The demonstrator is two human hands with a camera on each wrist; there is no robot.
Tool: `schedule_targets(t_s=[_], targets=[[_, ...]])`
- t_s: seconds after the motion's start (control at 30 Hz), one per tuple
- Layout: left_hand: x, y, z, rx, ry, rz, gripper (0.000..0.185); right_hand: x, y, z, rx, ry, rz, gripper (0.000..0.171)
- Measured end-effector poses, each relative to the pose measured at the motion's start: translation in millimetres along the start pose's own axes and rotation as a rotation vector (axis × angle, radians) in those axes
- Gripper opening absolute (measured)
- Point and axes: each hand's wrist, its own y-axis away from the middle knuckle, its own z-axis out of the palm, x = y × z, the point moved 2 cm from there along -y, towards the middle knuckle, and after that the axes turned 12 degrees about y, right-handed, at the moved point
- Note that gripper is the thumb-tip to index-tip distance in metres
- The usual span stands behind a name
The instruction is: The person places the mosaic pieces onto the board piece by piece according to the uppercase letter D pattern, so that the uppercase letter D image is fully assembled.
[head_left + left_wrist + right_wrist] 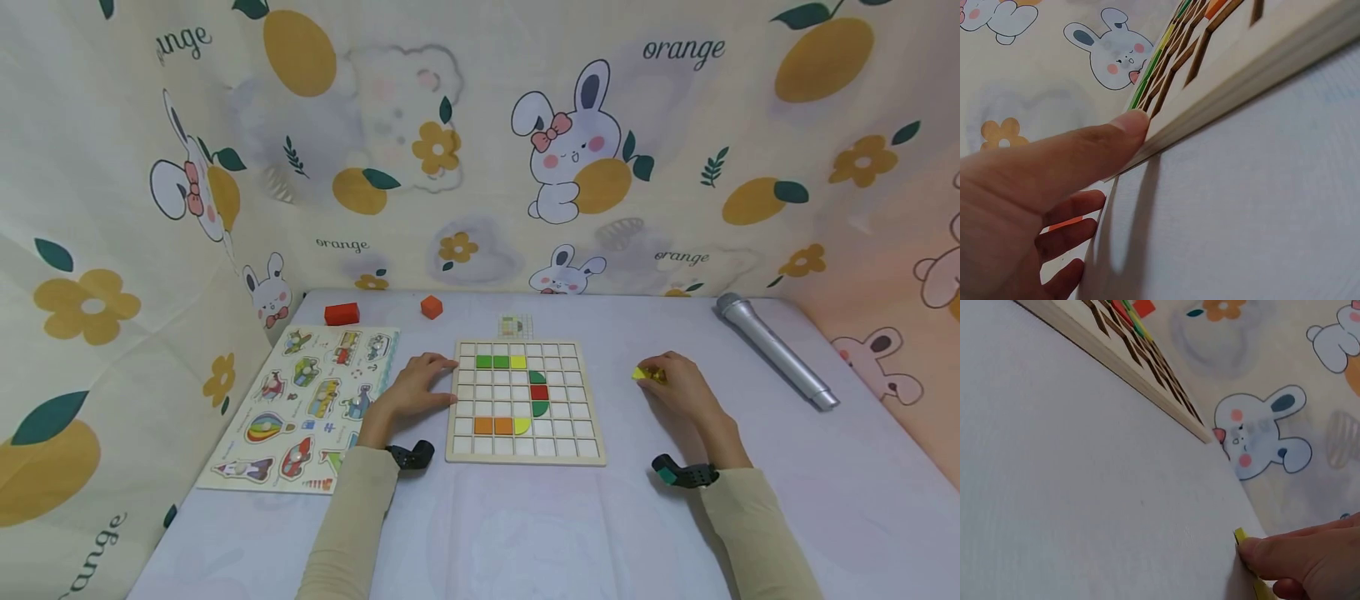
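Bare cloth lies between the grid board (525,454) and the microphone (776,350); the picture puzzle (300,408) crowds the board's left.

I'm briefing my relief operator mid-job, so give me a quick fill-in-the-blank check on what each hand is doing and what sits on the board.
1. The left hand rests against the ____ edge of the wooden grid board.
2. The right hand pinches a small ____ piece on the table.
3. The bottom row of coloured pieces holds two ____ squares beside a yellow quarter-round.
4. The silver microphone lies to the board's ____.

Missing words: left; yellow; orange; right
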Motion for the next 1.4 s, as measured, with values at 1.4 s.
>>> schedule_targets(t_s=[1.4], targets=[[0.9,-0.3,0.2,0.001,0.011,-0.01,0.061,-201.8,-11.4,65.8,-0.013,-0.254,-0.454,0.01]])
